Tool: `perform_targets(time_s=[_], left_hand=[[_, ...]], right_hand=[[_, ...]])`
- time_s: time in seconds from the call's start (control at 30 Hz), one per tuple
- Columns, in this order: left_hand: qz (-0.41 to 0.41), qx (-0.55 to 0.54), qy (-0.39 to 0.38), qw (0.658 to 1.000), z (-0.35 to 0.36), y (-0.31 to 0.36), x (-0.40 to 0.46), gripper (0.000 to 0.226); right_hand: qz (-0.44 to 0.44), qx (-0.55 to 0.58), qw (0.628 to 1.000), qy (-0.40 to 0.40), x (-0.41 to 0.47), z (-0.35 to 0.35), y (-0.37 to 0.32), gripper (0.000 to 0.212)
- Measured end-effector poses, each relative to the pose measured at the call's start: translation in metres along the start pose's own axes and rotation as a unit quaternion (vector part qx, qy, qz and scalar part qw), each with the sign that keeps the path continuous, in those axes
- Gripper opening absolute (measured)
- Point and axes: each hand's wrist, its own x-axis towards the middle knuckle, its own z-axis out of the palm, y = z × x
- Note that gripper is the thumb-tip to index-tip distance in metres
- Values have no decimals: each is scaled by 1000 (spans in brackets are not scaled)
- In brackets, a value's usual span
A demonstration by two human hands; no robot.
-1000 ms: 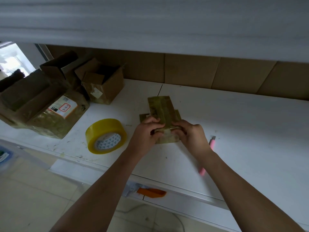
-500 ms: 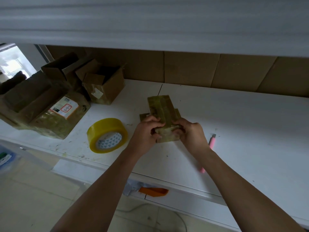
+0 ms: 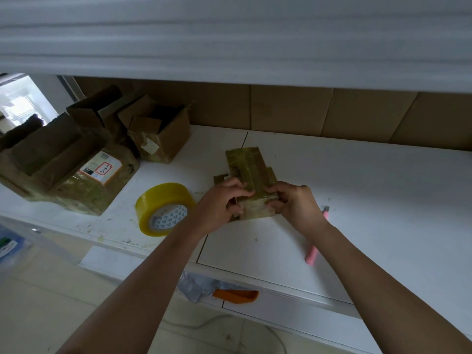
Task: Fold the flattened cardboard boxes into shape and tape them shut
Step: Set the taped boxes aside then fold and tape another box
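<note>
A small cardboard box [image 3: 249,169], covered in old yellowish tape, lies on the white table [image 3: 370,190] at the centre. My left hand [image 3: 221,203] grips its near left corner, fingers curled over the top edge. My right hand [image 3: 296,203] grips the near right corner the same way. The near end of the box sits between both hands, partly hidden by my fingers. A roll of yellow tape [image 3: 163,209] stands on its edge just left of my left hand.
A pink utility knife [image 3: 315,247] lies behind my right forearm. Taped and open cardboard boxes [image 3: 84,159] are piled at the back left. Flat cardboard [image 3: 332,113] lines the back wall. An orange-handled tool [image 3: 236,295] pokes out under the table edge.
Both hands have kept their hold on the box's near end; the fingers shifted slightly along its edge. The box has barely moved.
</note>
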Motion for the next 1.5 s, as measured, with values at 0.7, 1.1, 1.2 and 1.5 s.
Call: perform_targets(time_s=[0.7,1.1,1.2,1.5], left_hand=[[127,194,-38,972,-11,-7,10,39],[-164,109,14,980,-18,0,24,94],[-204,-18,-21,979,-12,-5,26,96],[-215,-60,55,973,-9,-8,23,73]], right_hand=[[8,8,1000,0,1,5,4,24],[69,-179,971,145,-9,-16,-26,38],[135,-129,978,93,-23,0,-41,32],[149,-27,979,140,-26,-14,-16,47]])
